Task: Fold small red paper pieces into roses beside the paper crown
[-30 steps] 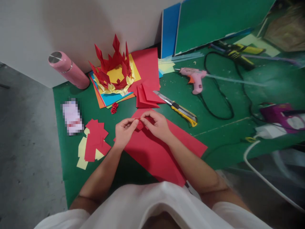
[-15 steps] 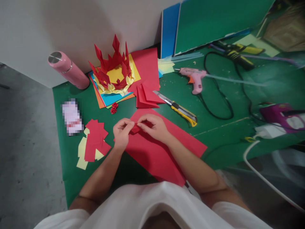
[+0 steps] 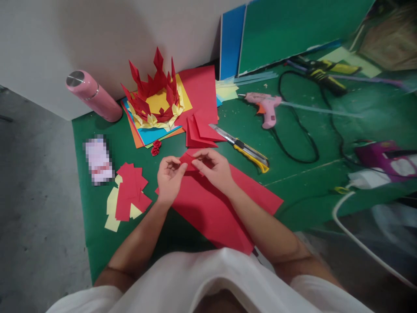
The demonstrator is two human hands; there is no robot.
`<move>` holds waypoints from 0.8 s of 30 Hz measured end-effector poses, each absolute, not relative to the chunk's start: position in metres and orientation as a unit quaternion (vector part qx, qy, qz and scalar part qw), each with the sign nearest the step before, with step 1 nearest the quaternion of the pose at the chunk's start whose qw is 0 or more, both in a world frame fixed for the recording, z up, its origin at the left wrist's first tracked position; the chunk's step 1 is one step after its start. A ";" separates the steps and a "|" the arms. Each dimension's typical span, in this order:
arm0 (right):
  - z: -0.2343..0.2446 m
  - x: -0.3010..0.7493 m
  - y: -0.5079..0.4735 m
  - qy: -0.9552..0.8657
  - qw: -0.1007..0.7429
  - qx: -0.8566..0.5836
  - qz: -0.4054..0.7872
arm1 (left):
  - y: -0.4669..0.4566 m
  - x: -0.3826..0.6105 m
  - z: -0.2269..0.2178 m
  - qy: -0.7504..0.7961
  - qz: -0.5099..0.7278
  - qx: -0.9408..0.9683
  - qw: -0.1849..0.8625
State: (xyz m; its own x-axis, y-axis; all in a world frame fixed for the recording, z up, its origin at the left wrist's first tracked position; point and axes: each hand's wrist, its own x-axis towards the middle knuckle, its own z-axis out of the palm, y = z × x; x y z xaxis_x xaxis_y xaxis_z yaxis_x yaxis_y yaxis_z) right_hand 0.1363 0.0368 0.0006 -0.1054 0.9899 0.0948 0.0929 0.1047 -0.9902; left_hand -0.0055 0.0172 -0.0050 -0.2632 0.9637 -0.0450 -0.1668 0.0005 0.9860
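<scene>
My left hand (image 3: 168, 178) and my right hand (image 3: 213, 168) meet over a green mat, both pinching a small folded piece of red paper (image 3: 188, 160) between thumbs and fingertips. The piece is held just above a large red paper sheet (image 3: 211, 208) that lies under my wrists. Left of my left hand lies a heap of small red and pale yellow paper squares (image 3: 127, 195). A stack of folded red triangles (image 3: 199, 130) rests just beyond my hands.
Against the wall stand a red-and-yellow paper crown shape (image 3: 154, 98) on coloured sheets and a pink bottle (image 3: 93, 95). A yellow utility knife (image 3: 243, 148), a pink glue gun (image 3: 265, 106) with black cord, two tiny red paper roses (image 3: 156, 147) and a white cable (image 3: 358, 239) lie around.
Both hands have turned and worked the small red piece; it now sits slightly higher and flatter between the fingertips. Nothing else on the mat has moved.
</scene>
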 end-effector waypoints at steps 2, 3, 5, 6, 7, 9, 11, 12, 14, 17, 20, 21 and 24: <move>0.000 0.136 0.036 -0.594 0.478 -0.461 0.455 | 0.018 -0.008 -0.004 0.544 0.588 0.388 0.456; -0.001 0.137 0.036 -0.608 0.477 -0.458 0.439 | 0.018 -0.009 -0.003 0.556 0.582 0.388 0.449; -0.002 0.138 0.037 -0.634 0.472 -0.459 0.405 | 0.019 -0.010 -0.002 0.577 0.575 0.379 0.440; -0.002 0.138 0.037 -0.643 0.469 -0.462 0.390 | 0.019 -0.011 -0.003 0.584 0.574 0.371 0.438; -0.003 0.139 0.037 -0.651 0.465 -0.466 0.379 | 0.020 -0.011 -0.003 0.588 0.573 0.364 0.439; -0.003 0.140 0.038 -0.660 0.456 -0.470 0.367 | 0.020 -0.011 -0.003 0.589 0.573 0.352 0.447; -0.003 0.141 0.039 -0.666 0.453 -0.470 0.362 | 0.020 -0.010 -0.004 0.584 0.578 0.346 0.453; -0.003 0.141 0.039 -0.667 0.454 -0.468 0.360 | 0.019 -0.010 -0.004 0.581 0.582 0.345 0.453; -0.002 0.142 0.040 -0.673 0.457 -0.465 0.350 | 0.019 -0.010 -0.004 0.576 0.590 0.343 0.449; 0.000 0.143 0.041 -0.688 0.455 -0.460 0.328 | 0.021 -0.011 -0.006 0.579 0.593 0.326 0.454; 0.001 0.144 0.042 -0.707 0.454 -0.453 0.297 | 0.022 -0.012 -0.009 0.578 0.591 0.290 0.482; 0.002 0.145 0.042 -0.711 0.455 -0.452 0.288 | 0.023 -0.012 -0.010 0.577 0.589 0.279 0.493; 0.003 0.146 0.043 -0.708 0.465 -0.448 0.284 | 0.023 -0.012 -0.011 0.569 0.583 0.263 0.516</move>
